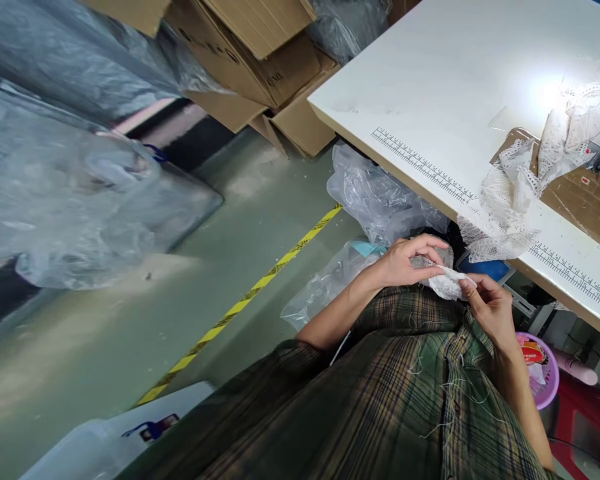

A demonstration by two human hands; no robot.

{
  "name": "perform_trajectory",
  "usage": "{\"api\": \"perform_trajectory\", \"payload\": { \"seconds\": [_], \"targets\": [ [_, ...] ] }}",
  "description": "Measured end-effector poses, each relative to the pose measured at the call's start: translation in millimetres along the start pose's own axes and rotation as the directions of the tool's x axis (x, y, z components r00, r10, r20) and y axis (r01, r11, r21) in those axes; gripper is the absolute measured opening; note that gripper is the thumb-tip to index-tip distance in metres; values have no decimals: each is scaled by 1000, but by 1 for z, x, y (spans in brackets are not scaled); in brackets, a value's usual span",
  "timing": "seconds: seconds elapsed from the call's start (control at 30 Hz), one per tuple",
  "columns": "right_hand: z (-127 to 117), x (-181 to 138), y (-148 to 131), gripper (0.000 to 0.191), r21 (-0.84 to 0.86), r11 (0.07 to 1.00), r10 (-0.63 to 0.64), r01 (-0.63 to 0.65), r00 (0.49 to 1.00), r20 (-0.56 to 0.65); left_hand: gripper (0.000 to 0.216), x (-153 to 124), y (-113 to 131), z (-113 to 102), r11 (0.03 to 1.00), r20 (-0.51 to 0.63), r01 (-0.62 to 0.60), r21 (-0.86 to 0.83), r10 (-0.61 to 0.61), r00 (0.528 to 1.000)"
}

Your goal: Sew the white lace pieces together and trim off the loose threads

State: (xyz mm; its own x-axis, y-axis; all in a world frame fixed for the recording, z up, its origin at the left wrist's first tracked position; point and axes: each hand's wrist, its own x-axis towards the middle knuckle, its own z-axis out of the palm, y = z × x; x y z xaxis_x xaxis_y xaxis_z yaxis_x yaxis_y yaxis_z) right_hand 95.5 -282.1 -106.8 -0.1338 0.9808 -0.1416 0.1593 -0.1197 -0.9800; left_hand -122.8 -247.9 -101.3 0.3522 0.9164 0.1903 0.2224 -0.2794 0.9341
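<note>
A small piece of white lace (449, 285) is stretched between my two hands, just above my lap and the plaid cloth of my clothing. My left hand (409, 262) pinches its left end between thumb and fingers. At its right end, my right hand (487, 301) grips the lace between thumb and forefinger. Beyond my hands, a long strip of white lace (500, 227) lies bunched over the table edge and runs back across the tabletop. Loose threads cling to my plaid shirt (395, 393).
The white table (430, 73) has ruler marks printed along its edge. Open cardboard boxes (250, 73) and plastic-wrapped bundles (80, 173) stand to the left. Clear plastic bags (380, 193) hang under the table. A pink basket (550, 377) and red stool (580, 420) sit at right.
</note>
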Motion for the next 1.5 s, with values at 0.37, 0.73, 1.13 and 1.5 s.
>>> {"api": "perform_trajectory", "payload": {
  "seconds": [0.37,0.73,1.13,1.5],
  "targets": [
    [3,3,0,40,51,998,48,-49,998,28,41,2,-8,2,964,25,86,-253,-82,996],
    [30,20,31,53,119,957,240,-263,954,178,43,0,-34,-7,905,149,357,-232,-329,932],
    [12,16,21,39,-100,989,100,-109,991,-87,26,31,-70,9,980,-114,156,125,-142,983],
    [-148,18,-67,42,-934,285,-702,216,710,-50,39,42,2,47,997,-222,70,15,-65,973]
  ]
}}
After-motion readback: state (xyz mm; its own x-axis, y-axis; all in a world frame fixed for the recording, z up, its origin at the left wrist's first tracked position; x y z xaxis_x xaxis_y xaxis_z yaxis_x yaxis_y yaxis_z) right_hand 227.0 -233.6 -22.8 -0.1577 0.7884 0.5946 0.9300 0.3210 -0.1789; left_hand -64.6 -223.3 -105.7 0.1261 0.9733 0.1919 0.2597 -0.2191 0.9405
